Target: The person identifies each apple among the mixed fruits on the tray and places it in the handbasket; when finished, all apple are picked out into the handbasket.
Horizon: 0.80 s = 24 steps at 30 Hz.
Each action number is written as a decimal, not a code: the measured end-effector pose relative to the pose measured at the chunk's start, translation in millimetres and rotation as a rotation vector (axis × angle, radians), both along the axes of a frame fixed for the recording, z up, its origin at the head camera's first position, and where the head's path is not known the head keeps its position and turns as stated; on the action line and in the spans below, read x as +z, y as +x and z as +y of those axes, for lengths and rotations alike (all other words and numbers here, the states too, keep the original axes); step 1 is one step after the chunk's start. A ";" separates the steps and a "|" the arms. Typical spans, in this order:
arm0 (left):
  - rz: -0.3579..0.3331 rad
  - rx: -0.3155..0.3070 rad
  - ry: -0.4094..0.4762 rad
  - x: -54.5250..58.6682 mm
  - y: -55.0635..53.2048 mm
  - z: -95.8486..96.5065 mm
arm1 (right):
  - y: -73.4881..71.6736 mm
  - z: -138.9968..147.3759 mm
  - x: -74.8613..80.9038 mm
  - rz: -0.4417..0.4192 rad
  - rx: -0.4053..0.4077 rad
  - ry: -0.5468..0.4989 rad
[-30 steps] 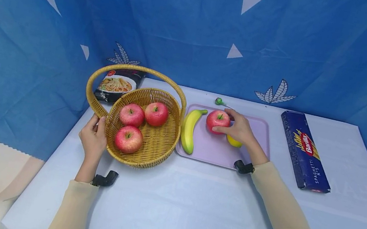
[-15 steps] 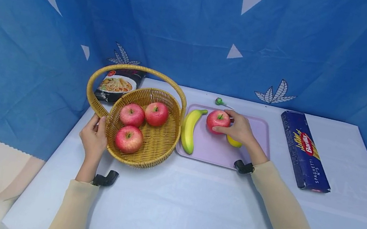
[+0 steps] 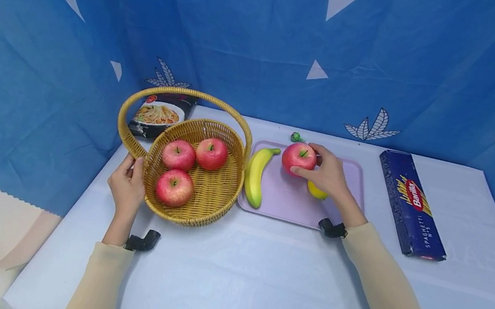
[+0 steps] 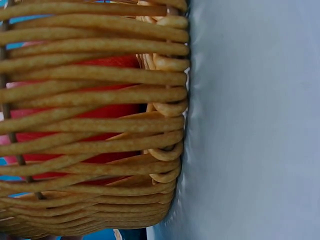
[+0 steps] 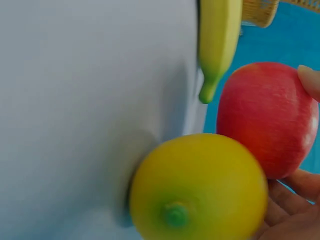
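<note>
My right hand (image 3: 326,173) grips a red apple (image 3: 298,158) between thumb and fingers, above the lilac tray (image 3: 284,201). In the right wrist view the apple (image 5: 267,117) is clear of the tray surface. A yellow lemon (image 3: 317,190) lies on the tray, partly hidden under that hand. Along the tray's left side rests a banana (image 3: 254,177). My left hand (image 3: 128,184) holds the left rim of the wicker basket (image 3: 212,205), by the foot of its tall handle. Three red apples (image 3: 174,188) sit inside. The left wrist view shows mostly the basket's woven wall (image 4: 90,130).
A black noodle packet (image 3: 156,114) lies behind the basket at left. A green lollipop (image 3: 296,137) is just beyond the tray, its stick hidden by the hand. To the right lies a blue spaghetti box (image 3: 412,205). A blue curtain (image 3: 257,32) hangs behind the table.
My right hand has lifted the apple off the tray, shifting it slightly right and tilting it. The left hand and the basket have stayed in place.
</note>
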State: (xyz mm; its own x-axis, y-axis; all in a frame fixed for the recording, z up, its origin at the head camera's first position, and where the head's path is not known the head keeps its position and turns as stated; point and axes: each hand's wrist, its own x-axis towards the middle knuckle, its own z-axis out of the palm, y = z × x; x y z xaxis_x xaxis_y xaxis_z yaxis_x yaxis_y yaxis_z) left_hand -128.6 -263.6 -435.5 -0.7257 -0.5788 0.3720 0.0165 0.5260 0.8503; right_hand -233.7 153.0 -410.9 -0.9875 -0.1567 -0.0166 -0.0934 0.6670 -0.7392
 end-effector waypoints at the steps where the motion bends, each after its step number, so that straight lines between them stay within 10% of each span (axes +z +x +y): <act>1: 0.000 -0.002 0.003 -0.3 0.1 -0.1 | 2.3 0.5 1.6 0.018 0.002 -0.010; 24: 0.018 -0.015 -0.012 -0.4 1.3 -0.9 | 82.8 -35.6 53.2 0.393 0.283 -0.191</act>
State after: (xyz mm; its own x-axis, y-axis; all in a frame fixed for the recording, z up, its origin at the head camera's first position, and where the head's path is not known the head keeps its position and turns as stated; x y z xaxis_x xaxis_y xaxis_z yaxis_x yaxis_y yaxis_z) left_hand -127.3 -264.5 -435.9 -0.7276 -0.5630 0.3919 0.0399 0.5356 0.8435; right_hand -150.9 117.3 -357.6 -0.8319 -0.3826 0.4019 -0.5456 0.4316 -0.7184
